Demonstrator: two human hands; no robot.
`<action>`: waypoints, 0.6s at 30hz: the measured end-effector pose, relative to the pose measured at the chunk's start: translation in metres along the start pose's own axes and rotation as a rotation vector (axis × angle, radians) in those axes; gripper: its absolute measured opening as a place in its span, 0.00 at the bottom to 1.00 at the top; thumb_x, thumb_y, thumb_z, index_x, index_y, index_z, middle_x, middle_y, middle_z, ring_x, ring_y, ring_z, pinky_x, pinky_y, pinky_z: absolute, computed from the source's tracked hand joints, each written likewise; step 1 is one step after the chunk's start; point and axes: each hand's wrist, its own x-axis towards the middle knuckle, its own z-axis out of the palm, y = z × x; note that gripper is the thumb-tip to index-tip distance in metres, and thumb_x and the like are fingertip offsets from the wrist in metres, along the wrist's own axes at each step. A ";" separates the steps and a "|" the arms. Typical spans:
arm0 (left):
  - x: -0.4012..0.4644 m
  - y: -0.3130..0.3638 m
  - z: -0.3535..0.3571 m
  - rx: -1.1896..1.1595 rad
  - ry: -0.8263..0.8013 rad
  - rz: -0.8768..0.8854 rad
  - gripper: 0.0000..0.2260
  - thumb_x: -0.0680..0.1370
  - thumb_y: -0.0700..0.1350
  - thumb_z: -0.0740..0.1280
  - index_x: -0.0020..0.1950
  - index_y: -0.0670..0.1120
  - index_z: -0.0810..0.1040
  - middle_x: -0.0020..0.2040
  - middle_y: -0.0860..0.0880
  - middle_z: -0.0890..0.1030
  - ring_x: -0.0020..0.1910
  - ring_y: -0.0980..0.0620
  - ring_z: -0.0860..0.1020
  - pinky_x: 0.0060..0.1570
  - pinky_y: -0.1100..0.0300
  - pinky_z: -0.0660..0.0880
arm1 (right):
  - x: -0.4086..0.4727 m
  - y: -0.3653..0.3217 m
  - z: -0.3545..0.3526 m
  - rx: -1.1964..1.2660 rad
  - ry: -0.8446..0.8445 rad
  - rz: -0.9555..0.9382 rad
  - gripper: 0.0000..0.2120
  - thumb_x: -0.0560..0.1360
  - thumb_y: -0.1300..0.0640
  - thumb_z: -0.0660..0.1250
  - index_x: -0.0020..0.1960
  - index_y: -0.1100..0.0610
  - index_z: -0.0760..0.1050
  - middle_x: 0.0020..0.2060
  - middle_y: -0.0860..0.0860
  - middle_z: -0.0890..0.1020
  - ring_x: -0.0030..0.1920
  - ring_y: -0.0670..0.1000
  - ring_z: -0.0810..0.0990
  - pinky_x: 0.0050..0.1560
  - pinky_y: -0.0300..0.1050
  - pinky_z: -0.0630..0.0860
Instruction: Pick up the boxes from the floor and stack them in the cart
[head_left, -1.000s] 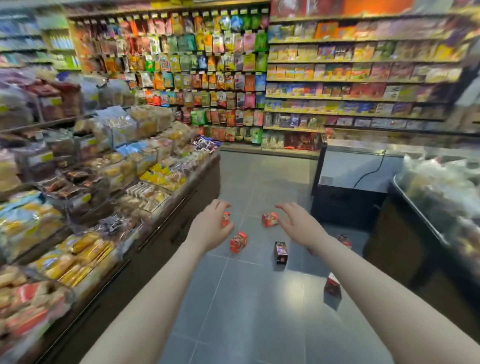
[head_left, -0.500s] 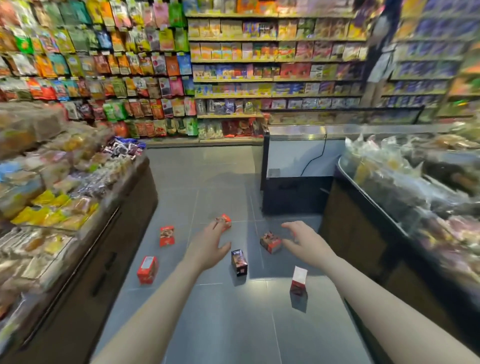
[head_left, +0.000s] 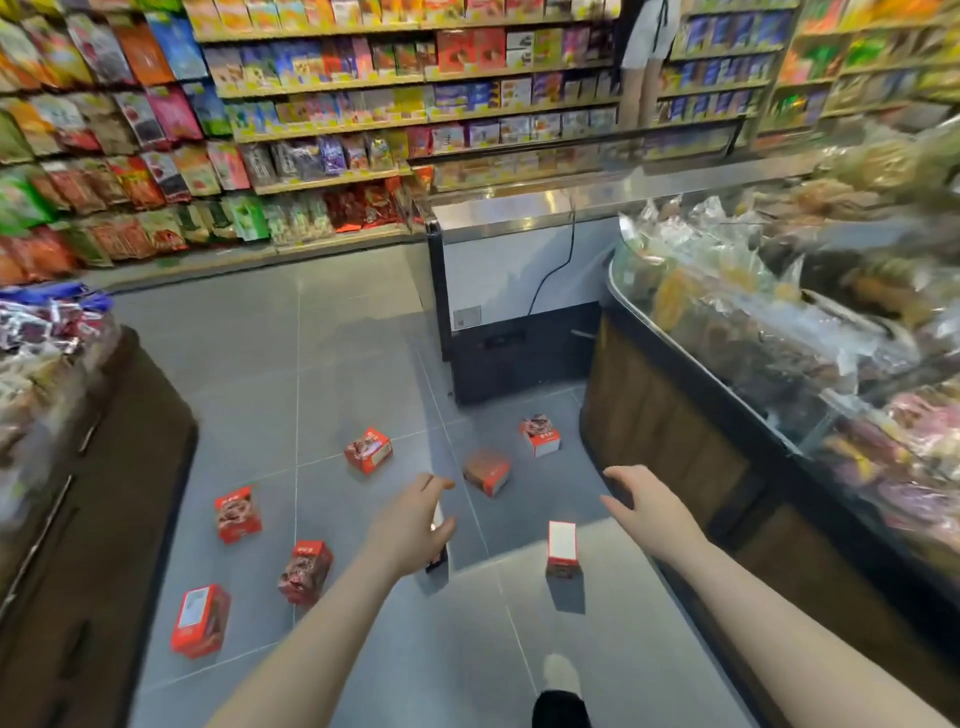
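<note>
Fingers (head_left: 615, 475) of both hands hang loosely spread, holding nothing; the small boxes (head_left: 368, 450) on the floor (head_left: 358, 338) look light and stiff, best pinched across opposite sides.

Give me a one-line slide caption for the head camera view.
Both hands, left and right, reach toward red boxes scattered on a shop floor.
</note>
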 end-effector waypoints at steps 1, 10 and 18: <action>0.018 -0.002 0.005 -0.006 0.006 0.001 0.19 0.77 0.51 0.64 0.66 0.49 0.69 0.61 0.53 0.71 0.54 0.50 0.76 0.51 0.54 0.73 | 0.018 0.009 0.002 0.009 -0.009 0.013 0.21 0.77 0.51 0.65 0.69 0.53 0.68 0.66 0.50 0.72 0.65 0.51 0.72 0.64 0.43 0.68; 0.178 -0.021 0.054 -0.059 -0.129 -0.171 0.22 0.74 0.60 0.56 0.64 0.50 0.70 0.59 0.54 0.72 0.50 0.53 0.77 0.52 0.57 0.72 | 0.196 0.090 0.025 0.018 -0.281 0.149 0.23 0.78 0.50 0.62 0.71 0.55 0.65 0.69 0.51 0.70 0.67 0.51 0.71 0.65 0.44 0.68; 0.281 -0.064 0.129 -0.099 -0.183 -0.198 0.26 0.71 0.60 0.50 0.63 0.50 0.71 0.58 0.54 0.73 0.55 0.54 0.75 0.50 0.60 0.70 | 0.319 0.147 0.096 -0.059 -0.452 0.253 0.29 0.77 0.43 0.61 0.73 0.54 0.61 0.69 0.52 0.66 0.68 0.54 0.68 0.63 0.46 0.67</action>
